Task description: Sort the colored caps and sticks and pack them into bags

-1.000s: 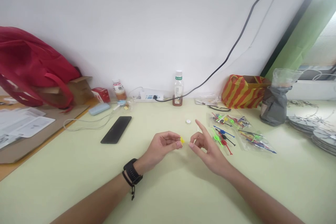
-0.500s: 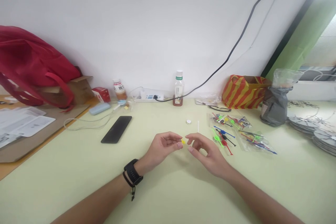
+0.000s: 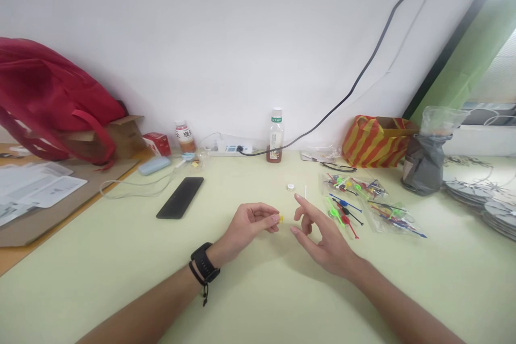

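Note:
Between the thumb and fingers of my left hand (image 3: 255,226) is a small yellow plastic piece (image 3: 281,219), mostly covered by the fingertips. My right hand (image 3: 320,236) hovers just to its right, fingers apart with nothing in them, the index finger stretched out. Beyond the hands lie a small round white piece (image 3: 290,187) and a thin white stick (image 3: 305,191). Right of my right hand, several loose coloured plastic arrow spinners (image 3: 345,209) lie on the table.
Clear bags of spinners (image 3: 397,217) lie on the right, near stacked grey discs (image 3: 500,215). A black phone (image 3: 180,198) lies left. By the wall stand a drink bottle (image 3: 275,140), a power strip (image 3: 229,146) and a striped bag (image 3: 374,142). A red backpack (image 3: 52,91) is far left.
My right hand has drawn slightly away from the yellow piece, and its index finger has straightened and lifted. My left hand keeps its pinch, with the thumb shifted a little.

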`<move>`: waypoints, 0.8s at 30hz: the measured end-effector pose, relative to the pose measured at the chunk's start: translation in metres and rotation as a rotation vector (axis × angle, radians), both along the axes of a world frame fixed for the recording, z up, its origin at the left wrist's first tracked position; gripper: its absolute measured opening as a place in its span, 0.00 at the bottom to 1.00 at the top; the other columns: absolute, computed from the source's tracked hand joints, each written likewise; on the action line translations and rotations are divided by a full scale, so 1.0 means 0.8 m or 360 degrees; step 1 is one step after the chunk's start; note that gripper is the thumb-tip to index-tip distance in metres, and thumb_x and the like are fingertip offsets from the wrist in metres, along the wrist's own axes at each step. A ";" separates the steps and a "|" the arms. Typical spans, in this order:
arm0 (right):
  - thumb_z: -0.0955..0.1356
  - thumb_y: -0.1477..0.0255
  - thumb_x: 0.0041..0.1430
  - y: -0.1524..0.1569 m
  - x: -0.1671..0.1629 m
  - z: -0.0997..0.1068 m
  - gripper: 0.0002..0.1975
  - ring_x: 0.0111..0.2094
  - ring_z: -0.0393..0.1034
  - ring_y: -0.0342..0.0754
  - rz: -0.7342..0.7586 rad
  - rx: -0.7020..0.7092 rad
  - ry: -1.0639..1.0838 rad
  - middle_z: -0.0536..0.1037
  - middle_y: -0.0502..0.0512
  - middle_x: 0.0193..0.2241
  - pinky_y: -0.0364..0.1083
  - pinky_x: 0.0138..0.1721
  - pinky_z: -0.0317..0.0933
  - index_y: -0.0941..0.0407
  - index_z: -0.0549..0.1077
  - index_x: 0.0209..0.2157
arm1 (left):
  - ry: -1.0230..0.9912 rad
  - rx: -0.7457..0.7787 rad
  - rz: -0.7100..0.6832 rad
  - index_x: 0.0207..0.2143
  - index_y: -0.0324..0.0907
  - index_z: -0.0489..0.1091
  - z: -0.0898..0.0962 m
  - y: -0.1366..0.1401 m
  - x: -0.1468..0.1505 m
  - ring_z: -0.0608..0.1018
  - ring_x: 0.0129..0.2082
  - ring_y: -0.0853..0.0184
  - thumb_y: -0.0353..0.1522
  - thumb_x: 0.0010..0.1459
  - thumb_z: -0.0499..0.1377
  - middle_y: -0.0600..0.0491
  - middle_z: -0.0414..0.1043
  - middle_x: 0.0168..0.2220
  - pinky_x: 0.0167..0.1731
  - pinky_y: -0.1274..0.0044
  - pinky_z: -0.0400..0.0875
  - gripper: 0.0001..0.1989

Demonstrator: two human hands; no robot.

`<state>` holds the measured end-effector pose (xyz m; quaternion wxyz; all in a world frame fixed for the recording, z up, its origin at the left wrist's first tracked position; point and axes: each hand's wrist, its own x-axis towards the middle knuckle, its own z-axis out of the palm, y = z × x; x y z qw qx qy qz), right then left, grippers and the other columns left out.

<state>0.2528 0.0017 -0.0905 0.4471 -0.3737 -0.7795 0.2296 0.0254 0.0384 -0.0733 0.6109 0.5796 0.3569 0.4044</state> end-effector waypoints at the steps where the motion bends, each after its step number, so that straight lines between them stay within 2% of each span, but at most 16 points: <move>1: 0.64 0.68 0.70 0.000 0.001 0.000 0.29 0.30 0.64 0.43 0.0010 0.0049 -0.0056 0.72 0.54 0.43 0.46 0.36 0.65 0.48 0.55 0.69 | 0.0010 -0.0019 -0.0006 0.40 0.37 0.80 -0.001 0.000 0.000 0.81 0.32 0.66 0.39 0.55 0.71 0.48 0.80 0.34 0.36 0.75 0.77 0.15; 2: 0.64 0.67 0.70 0.001 0.003 0.001 0.23 0.30 0.64 0.44 0.0022 0.0063 -0.0120 0.72 0.54 0.42 0.46 0.36 0.64 0.50 0.62 0.65 | 0.0018 -0.0034 -0.0017 0.39 0.36 0.80 -0.001 0.001 -0.001 0.81 0.32 0.65 0.39 0.55 0.72 0.48 0.80 0.34 0.36 0.75 0.77 0.15; 4: 0.63 0.65 0.71 0.002 0.004 0.004 0.11 0.28 0.62 0.43 0.0047 -0.0019 -0.0255 0.71 0.52 0.34 0.46 0.33 0.60 0.54 0.74 0.44 | 0.0025 -0.0050 -0.0034 0.39 0.36 0.80 -0.003 0.001 -0.002 0.82 0.32 0.65 0.39 0.54 0.72 0.47 0.81 0.35 0.37 0.74 0.78 0.16; 5: 0.61 0.64 0.72 0.003 0.004 0.005 0.16 0.25 0.59 0.43 0.0065 -0.0102 -0.0313 0.68 0.50 0.28 0.46 0.31 0.57 0.55 0.73 0.32 | 0.0029 -0.0050 -0.0037 0.39 0.36 0.80 -0.004 0.001 -0.002 0.82 0.32 0.65 0.39 0.54 0.72 0.47 0.81 0.35 0.37 0.74 0.78 0.16; 6: 0.60 0.63 0.73 0.004 0.004 0.007 0.23 0.23 0.56 0.42 0.0087 -0.0193 -0.0349 0.63 0.48 0.23 0.45 0.29 0.53 0.55 0.67 0.24 | 0.0032 -0.0049 -0.0039 0.39 0.36 0.80 -0.004 0.001 -0.003 0.82 0.32 0.64 0.39 0.54 0.72 0.46 0.81 0.35 0.37 0.74 0.78 0.16; 7: 0.59 0.62 0.74 0.004 0.002 0.008 0.26 0.22 0.53 0.42 0.0099 -0.0277 -0.0349 0.59 0.47 0.21 0.45 0.27 0.51 0.55 0.61 0.20 | 0.0035 -0.0045 -0.0041 0.40 0.36 0.80 -0.004 0.001 -0.003 0.82 0.33 0.64 0.39 0.54 0.72 0.46 0.81 0.36 0.37 0.74 0.77 0.16; 9: 0.60 0.61 0.73 0.004 -0.001 0.011 0.26 0.22 0.52 0.42 0.0092 -0.0401 -0.0254 0.57 0.46 0.20 0.45 0.26 0.49 0.55 0.57 0.20 | 0.0034 -0.0031 -0.0045 0.40 0.37 0.80 -0.004 0.001 -0.003 0.82 0.33 0.64 0.39 0.55 0.72 0.47 0.81 0.36 0.38 0.74 0.77 0.16; 13: 0.64 0.60 0.70 0.001 -0.008 0.016 0.15 0.28 0.61 0.45 0.0079 -0.0467 -0.0026 0.68 0.49 0.25 0.44 0.30 0.56 0.55 0.68 0.31 | 0.0010 0.0012 -0.0067 0.41 0.38 0.80 -0.003 0.001 -0.002 0.82 0.35 0.64 0.38 0.55 0.71 0.48 0.80 0.35 0.39 0.73 0.77 0.15; 16: 0.65 0.61 0.70 0.000 -0.010 0.017 0.12 0.31 0.64 0.46 0.0088 -0.0455 0.0019 0.71 0.50 0.29 0.45 0.34 0.60 0.54 0.71 0.38 | -0.0009 0.0024 -0.0113 0.42 0.38 0.80 -0.004 0.000 -0.002 0.82 0.37 0.64 0.38 0.56 0.71 0.48 0.80 0.37 0.42 0.72 0.76 0.15; 24: 0.64 0.63 0.70 -0.001 -0.010 0.014 0.10 0.31 0.66 0.45 0.0110 -0.0470 0.0011 0.73 0.51 0.30 0.44 0.34 0.63 0.54 0.73 0.38 | 0.0095 0.0042 -0.0175 0.43 0.39 0.79 -0.007 -0.004 -0.001 0.83 0.43 0.60 0.38 0.56 0.71 0.45 0.82 0.42 0.47 0.70 0.76 0.15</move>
